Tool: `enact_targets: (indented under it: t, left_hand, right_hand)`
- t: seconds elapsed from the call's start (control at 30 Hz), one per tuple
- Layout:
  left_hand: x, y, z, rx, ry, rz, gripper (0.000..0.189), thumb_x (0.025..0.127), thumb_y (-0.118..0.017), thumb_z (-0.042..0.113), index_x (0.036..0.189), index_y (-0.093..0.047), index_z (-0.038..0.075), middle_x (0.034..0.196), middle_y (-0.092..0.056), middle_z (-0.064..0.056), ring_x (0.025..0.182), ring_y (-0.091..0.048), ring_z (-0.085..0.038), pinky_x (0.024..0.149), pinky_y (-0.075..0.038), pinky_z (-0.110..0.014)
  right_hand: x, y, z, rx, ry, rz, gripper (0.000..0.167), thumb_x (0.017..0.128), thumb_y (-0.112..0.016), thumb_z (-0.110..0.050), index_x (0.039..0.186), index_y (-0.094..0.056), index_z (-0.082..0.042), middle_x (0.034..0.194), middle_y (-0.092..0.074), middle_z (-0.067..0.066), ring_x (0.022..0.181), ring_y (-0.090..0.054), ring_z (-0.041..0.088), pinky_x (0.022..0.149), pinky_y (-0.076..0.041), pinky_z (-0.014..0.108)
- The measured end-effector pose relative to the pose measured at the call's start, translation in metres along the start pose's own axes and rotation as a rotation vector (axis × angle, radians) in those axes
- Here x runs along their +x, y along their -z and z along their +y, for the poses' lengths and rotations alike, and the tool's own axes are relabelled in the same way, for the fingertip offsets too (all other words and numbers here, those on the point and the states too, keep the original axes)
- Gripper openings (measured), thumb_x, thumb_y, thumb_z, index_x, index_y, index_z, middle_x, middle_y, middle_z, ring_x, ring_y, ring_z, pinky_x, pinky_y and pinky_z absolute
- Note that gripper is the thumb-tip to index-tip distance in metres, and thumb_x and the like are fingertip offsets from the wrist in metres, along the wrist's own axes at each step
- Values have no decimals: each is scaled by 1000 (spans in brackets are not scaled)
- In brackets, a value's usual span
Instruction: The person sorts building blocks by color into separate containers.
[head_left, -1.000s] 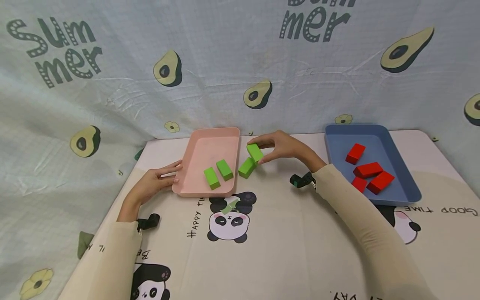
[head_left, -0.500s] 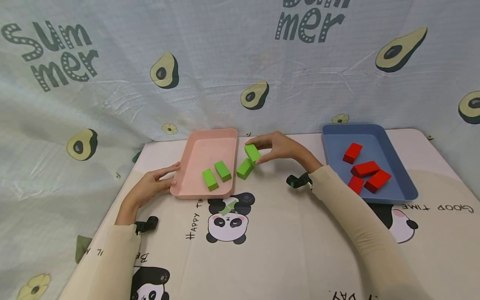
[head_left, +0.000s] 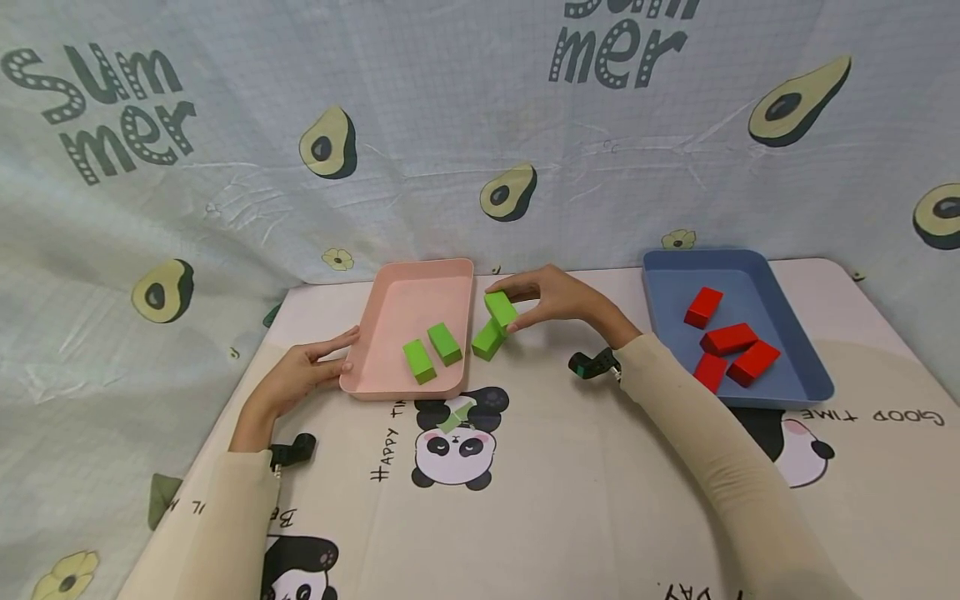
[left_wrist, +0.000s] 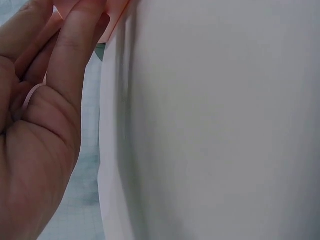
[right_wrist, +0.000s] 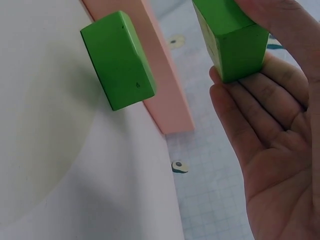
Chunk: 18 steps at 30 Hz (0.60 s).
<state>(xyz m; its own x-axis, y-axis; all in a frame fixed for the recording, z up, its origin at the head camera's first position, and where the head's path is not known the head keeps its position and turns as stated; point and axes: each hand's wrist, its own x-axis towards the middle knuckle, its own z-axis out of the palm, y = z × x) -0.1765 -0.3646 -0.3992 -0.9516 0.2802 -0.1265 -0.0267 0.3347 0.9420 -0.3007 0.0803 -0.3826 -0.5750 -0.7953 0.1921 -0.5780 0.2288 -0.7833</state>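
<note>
My right hand [head_left: 558, 296] pinches a green block [head_left: 501, 308] between thumb and fingers, raised off the table in the right wrist view. Below it a second green block [head_left: 487, 340] lies on the table, close beside the right wall of the pink tray [head_left: 420, 287]. Two more green blocks, a left one [head_left: 419, 361] and a right one [head_left: 445, 344], lie inside that tray near its front. At the tray's left side my left hand [head_left: 300, 371] touches the wall with extended fingers; in the left wrist view its fingertips are partly cut off.
A blue tray [head_left: 697, 271] with several red blocks [head_left: 729, 338] stands at the right, partly behind the right sleeve [head_left: 697, 425]. A patterned curtain [head_left: 420, 125] hangs along the table's back edge. The tablecloth [head_left: 555, 475] bears printed pandas.
My right hand has shifted slightly left with its green block, over the block on the table. The left hand stays at the pink tray. The head view has moved a little.
</note>
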Motion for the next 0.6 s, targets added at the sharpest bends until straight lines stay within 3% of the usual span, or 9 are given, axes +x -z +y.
enact_targets:
  t: [0.6]
  left_hand:
    - [2, 2, -1, -17, 14, -16, 61, 99, -67, 9, 153, -41, 2, 166, -25, -7, 131, -49, 3, 95, -55, -27]
  right_hand:
    - [6, -6, -3, -14, 44, -11, 68, 80, -89, -22, 141, -61, -8, 135, -66, 8, 124, -64, 25, 107, -50, 36]
